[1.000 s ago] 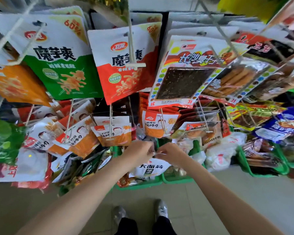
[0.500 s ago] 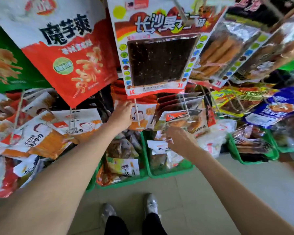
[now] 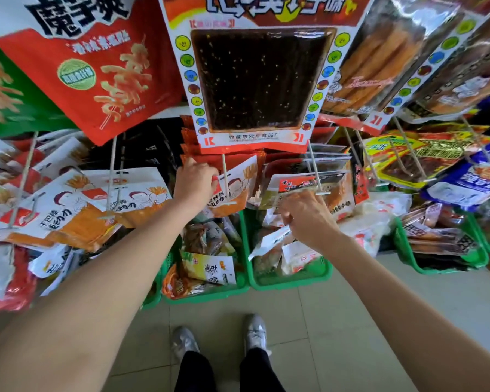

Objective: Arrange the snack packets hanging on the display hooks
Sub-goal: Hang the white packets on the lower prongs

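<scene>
Shoes (image 3: 221,340) stand nearest on the tiled floor. Beyond, the right hand (image 3: 306,219) pinches a white packet (image 3: 269,240) above a green basket (image 3: 292,278). Farther left, the left hand (image 3: 194,181) grasps an orange-white packet (image 3: 234,190) hanging on a hook (image 3: 224,169).

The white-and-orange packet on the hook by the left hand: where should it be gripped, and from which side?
Probably pinch the white-and-orange packet at its top edge, just left of the hook that runs through its header. Come from the left, where the left hand already is. The packet hangs tilted with its face toward the aisle, and the right hand crowds its right side.
</scene>
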### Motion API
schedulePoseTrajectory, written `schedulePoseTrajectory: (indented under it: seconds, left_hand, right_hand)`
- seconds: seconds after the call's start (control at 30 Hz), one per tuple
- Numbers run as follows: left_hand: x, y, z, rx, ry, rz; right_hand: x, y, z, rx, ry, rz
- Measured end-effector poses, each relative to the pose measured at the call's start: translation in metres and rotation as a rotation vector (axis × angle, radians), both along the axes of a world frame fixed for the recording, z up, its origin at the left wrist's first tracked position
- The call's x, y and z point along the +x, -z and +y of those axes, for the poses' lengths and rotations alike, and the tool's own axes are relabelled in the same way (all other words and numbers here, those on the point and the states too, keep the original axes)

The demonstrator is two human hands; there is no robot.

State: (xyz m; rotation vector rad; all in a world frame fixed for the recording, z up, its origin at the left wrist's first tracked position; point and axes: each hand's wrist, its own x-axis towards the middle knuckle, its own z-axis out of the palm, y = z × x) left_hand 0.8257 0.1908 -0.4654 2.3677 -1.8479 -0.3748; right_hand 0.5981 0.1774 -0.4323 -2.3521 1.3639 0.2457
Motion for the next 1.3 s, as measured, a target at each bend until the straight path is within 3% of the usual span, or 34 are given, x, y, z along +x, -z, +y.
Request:
schedulePoseTrajectory:
  seconds: [0.17, 0.4, 0.6, 0.73, 0.93, 1.13, 1.23, 1.3]
  left_hand:
    - [-0.001, -0.003, -0.001, -0.020, -0.060, 0.122]
    - [0.006, -0.015, 0.026, 0.057, 0.233, 0.172]
    - [0.035, -0.025, 0.057, 0.244, 0.282, 0.172]
    - [0.064, -0.031, 0.076, 0.304, 0.216, 0.233]
    - [0.084, -0.015, 0.097, 0.438, 0.218, 0.030]
    - [0.078, -0.007, 0.114, 0.394, 0.189, 0.064]
    - [0.078, -0.001, 0.127, 0.323, 0.119, 0.095]
    - [0.080, 0.006, 0.139, 0.255, 0.048, 0.108]
  right_hand:
    - [0.000, 0.004, 0.001, 0.109, 0.036, -0.038]
    - [0.024, 0.013, -0.004, 0.117, 0.030, -0.055]
    - [0.050, 0.014, -0.003, 0.176, 0.022, -0.139]
    - [0.067, 0.010, -0.004, 0.116, 0.059, -0.316]
    - [0.092, 0.017, 0.005, 0.055, 0.338, -0.591]
    - [0.102, 0.029, -0.004, -0.006, 0.277, -0.505]
    - [0.100, 0.029, 0.000, -0.177, 0.323, -0.491]
    - [0.097, 0.019, 0.025, -0.354, 0.434, -0.613]
